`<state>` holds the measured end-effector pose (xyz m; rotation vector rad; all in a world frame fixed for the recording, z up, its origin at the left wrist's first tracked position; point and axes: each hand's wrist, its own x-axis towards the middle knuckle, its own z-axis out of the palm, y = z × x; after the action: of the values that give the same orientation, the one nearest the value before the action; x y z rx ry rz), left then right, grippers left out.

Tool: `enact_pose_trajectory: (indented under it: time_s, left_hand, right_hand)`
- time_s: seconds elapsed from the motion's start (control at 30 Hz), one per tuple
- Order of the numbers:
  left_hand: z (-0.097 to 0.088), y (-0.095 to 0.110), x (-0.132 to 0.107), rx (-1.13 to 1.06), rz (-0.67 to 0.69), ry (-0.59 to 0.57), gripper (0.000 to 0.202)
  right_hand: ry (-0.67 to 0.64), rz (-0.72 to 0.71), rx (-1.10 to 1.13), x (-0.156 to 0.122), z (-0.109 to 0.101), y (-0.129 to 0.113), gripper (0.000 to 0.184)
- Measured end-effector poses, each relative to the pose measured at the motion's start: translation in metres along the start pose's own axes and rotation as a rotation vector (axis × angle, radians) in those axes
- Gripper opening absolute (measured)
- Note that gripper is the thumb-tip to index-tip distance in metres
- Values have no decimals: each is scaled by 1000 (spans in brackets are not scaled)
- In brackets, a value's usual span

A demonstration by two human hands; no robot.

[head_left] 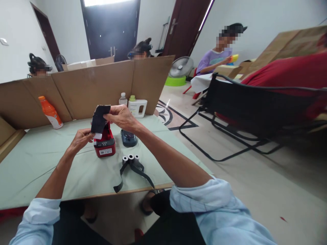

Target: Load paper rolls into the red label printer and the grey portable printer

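Stretched between my two hands is a black strip of paper with a white lower end. My right hand pinches its upper right edge, while my left hand has its fingertips at the lower left corner. Just behind and below the strip stands a red portable receipt printer with a label on its front, partly hidden by the strip. To its right sits a dark blue handheld device. Nearer the table edge lie several small paper rolls with black tails unwound toward me.
An orange bottle, a clear bottle and a white jug stand by the cardboard partition on the table. A black folding chair is at the right. Other people sit beyond the partition and at right.
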<state>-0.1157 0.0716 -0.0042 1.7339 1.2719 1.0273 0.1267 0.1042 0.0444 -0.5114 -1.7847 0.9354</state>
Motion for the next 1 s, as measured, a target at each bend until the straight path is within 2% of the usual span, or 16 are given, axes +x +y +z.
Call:
enact_pose_trajectory:
  time_s: [0.13,0.23,0.33,0.47,0.6,0.7,0.77,0.87,0.93,1.0]
  left_hand:
    - [5,3,-30,180,163,9,25]
    - [20,7,-56,240,270,-34,17]
    - [39,11,-64,258,329,-46,19]
    - [78,20,-43,301,454,-107,24]
    - [137,32,-9,424,544,-274,28]
    - [181,35,13,589,529,-405,36]
    - [204,32,23,676,493,-492,39]
    - [225,22,29,755,410,-610,36]
    - [229,14,29,770,375,-649,39]
    - [226,6,27,756,370,-653,46]
  right_hand:
    - [-40,27,-8,-50,-3,-23,24]
    - [-181,181,-20,-94,-14,-36,20]
    - [-250,329,-68,-134,-34,-43,21]
    - [-137,518,-221,-180,-69,-43,26]
    - [-17,666,-253,-226,-98,-35,34]
    - [-37,762,-267,-258,-108,-27,34]
    - [-86,817,-266,-274,-111,-22,36]
    - [-146,864,-228,-290,-113,-16,36]
    - [-109,869,-191,-293,-114,-12,44]
    - [-36,846,-172,-291,-114,-4,60]
